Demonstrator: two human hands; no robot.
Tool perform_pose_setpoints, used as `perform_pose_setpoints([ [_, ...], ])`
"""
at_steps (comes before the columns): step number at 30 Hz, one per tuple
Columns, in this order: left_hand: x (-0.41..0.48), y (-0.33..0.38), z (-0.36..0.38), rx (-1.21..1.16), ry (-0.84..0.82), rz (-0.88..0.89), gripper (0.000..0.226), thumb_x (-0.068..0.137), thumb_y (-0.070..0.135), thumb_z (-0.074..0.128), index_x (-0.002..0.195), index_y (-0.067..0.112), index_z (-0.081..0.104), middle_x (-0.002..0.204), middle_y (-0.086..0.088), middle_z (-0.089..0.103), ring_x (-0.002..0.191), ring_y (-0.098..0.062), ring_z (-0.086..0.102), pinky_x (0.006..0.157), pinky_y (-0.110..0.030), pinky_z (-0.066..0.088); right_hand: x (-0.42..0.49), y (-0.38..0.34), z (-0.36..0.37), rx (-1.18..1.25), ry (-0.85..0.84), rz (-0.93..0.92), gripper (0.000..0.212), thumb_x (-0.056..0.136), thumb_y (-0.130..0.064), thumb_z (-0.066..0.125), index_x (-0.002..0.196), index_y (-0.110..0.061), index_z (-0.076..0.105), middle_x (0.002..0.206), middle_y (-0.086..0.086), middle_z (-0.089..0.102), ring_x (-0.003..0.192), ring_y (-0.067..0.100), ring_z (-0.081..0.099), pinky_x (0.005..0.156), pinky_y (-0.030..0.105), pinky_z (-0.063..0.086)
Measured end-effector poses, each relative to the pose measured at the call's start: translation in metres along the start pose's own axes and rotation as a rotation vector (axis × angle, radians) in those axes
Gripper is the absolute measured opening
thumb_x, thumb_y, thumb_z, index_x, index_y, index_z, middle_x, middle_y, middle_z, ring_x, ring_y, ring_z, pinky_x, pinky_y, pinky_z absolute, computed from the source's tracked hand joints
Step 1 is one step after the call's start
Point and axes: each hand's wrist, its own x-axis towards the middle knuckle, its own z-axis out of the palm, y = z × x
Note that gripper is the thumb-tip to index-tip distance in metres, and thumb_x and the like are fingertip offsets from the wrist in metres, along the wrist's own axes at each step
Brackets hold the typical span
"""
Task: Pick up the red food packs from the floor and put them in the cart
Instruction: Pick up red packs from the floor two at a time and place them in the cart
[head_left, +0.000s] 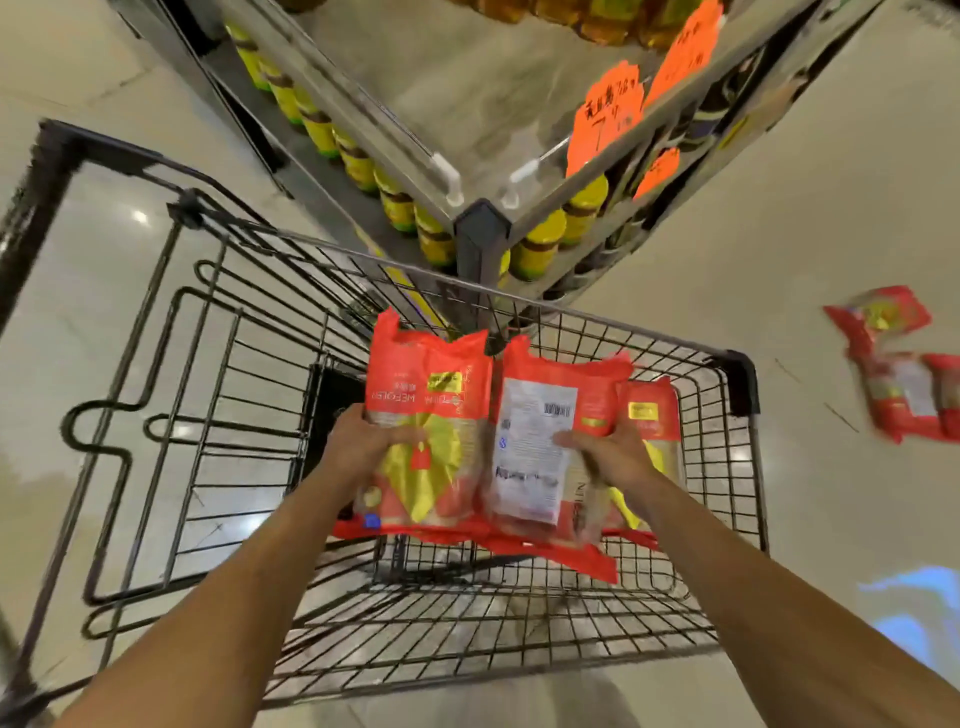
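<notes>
Over the basket of a black wire cart (613, 332), both my hands hold red food packs. My left hand (363, 441) grips one red pack (431, 384) with its yellow front up. My right hand (608, 452) grips two more: a pack (540, 415) showing its white label, and another red pack (652, 410) beyond it. The packs hang inside the cart's rim, above its wire bottom. More red packs (898, 364) lie on the floor to the right of the cart.
A metal shelf unit (483, 234) with yellow jars (540, 244) and orange price tags (608, 114) stands right behind the cart, its corner touching the far rim. The cart's folded child seat (171, 415) is at left. Pale tiled floor (779, 260) lies all around.
</notes>
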Motion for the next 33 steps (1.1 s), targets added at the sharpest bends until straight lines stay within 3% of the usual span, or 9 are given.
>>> perform_pose_setpoints([
  [4, 0.033, -0.001, 0.01, 0.065, 0.008, -0.013, 0.088, 0.035, 0.047, 0.096, 0.113, 0.016, 0.069, 0.1, 0.001, 0.076, 0.09, -0.022, 0.075, 0.08, -0.041, 0.062, 0.032, 0.007, 0.009, -0.002, -0.021, 0.027, 0.03, 0.078, -0.008, 0.086, 0.1, -0.02, 0.068, 0.1, 0.006, 0.076, 0.076, 0.016, 0.071, 0.065, 0.029, 0.057],
  [7, 0.067, -0.016, 0.014, 0.093, 0.03, -0.022, 0.1, 0.024, 0.055, 0.095, 0.114, 0.021, 0.068, 0.103, 0.0, 0.077, 0.091, -0.023, 0.076, 0.086, -0.047, 0.062, 0.055, 0.01, 0.015, -0.03, -0.017, 0.05, 0.041, 0.083, -0.016, 0.083, 0.119, -0.013, 0.064, 0.084, -0.001, 0.069, 0.057, 0.003, 0.064, 0.045, 0.014, 0.046],
  [10, 0.071, -0.021, 0.021, 0.083, 0.079, -0.028, 0.087, 0.042, 0.047, 0.095, 0.116, 0.017, 0.058, 0.106, -0.005, 0.074, 0.094, -0.028, 0.073, 0.089, -0.053, 0.06, 0.068, 0.013, 0.018, -0.068, -0.002, 0.056, 0.046, 0.088, -0.022, 0.079, 0.128, -0.016, 0.058, 0.098, 0.0, 0.072, 0.072, 0.007, 0.064, 0.058, 0.02, 0.052],
  [14, 0.043, -0.001, 0.034, 0.243, 0.13, 0.039, 0.061, 0.084, 0.034, 0.08, 0.128, 0.007, 0.048, 0.11, -0.004, 0.059, 0.098, -0.026, 0.06, 0.084, -0.038, 0.049, 0.065, 0.008, 0.017, -0.202, 0.026, 0.008, 0.051, 0.09, -0.026, 0.076, 0.135, -0.015, 0.054, 0.115, 0.0, 0.069, 0.098, 0.018, 0.067, 0.084, 0.031, 0.053],
  [18, 0.01, 0.036, 0.033, 0.459, 0.177, 0.197, 0.043, 0.08, 0.054, 0.069, 0.101, 0.018, 0.059, 0.096, -0.003, 0.064, 0.088, -0.027, 0.064, 0.072, -0.035, 0.047, 0.033, -0.024, 0.002, -0.387, 0.023, -0.071, 0.037, 0.093, -0.032, 0.07, 0.125, -0.027, 0.052, 0.105, -0.008, 0.063, 0.098, 0.018, 0.061, 0.086, 0.029, 0.045],
  [20, -0.014, 0.067, 0.034, 0.545, 0.186, 0.318, 0.03, 0.086, 0.044, 0.067, 0.101, 0.019, 0.059, 0.099, -0.006, 0.064, 0.094, -0.031, 0.063, 0.079, -0.039, 0.051, 0.013, -0.052, -0.011, -0.513, 0.045, -0.183, 0.053, 0.088, -0.047, 0.067, 0.133, -0.023, 0.052, 0.118, 0.002, 0.067, 0.112, 0.027, 0.063, 0.093, 0.036, 0.049],
  [24, -0.075, 0.147, 0.051, 0.807, 0.23, 0.63, 0.048, 0.085, 0.044, 0.065, 0.119, 0.01, 0.06, 0.117, -0.017, 0.064, 0.112, -0.039, 0.06, 0.093, -0.048, 0.051, -0.039, -0.112, -0.053, -0.789, 0.111, -0.364, 0.081, 0.094, -0.052, 0.061, 0.159, -0.015, 0.03, 0.154, 0.015, 0.047, 0.141, 0.034, 0.046, 0.113, 0.045, 0.041],
  [29, -0.171, 0.235, 0.095, 0.976, 0.316, 1.051, 0.08, 0.084, 0.059, 0.043, 0.144, 0.007, 0.052, 0.144, -0.019, 0.056, 0.129, -0.041, 0.054, 0.108, -0.053, 0.042, -0.121, -0.163, -0.123, -0.982, 0.414, -0.599, 0.079, 0.094, -0.064, 0.053, 0.155, -0.017, 0.037, 0.153, 0.01, 0.048, 0.142, 0.031, 0.042, 0.113, 0.047, 0.037],
  [33, -0.242, 0.288, 0.139, 1.089, 0.299, 1.357, 0.077, 0.091, 0.058, 0.056, 0.15, 0.01, 0.045, 0.154, -0.015, 0.047, 0.14, -0.036, 0.045, 0.115, -0.054, 0.035, -0.185, -0.169, -0.18, -1.021, 0.665, -0.548, 0.083, 0.096, -0.068, 0.043, 0.161, -0.02, 0.026, 0.162, 0.011, 0.036, 0.151, 0.03, 0.03, 0.121, 0.049, 0.026],
])
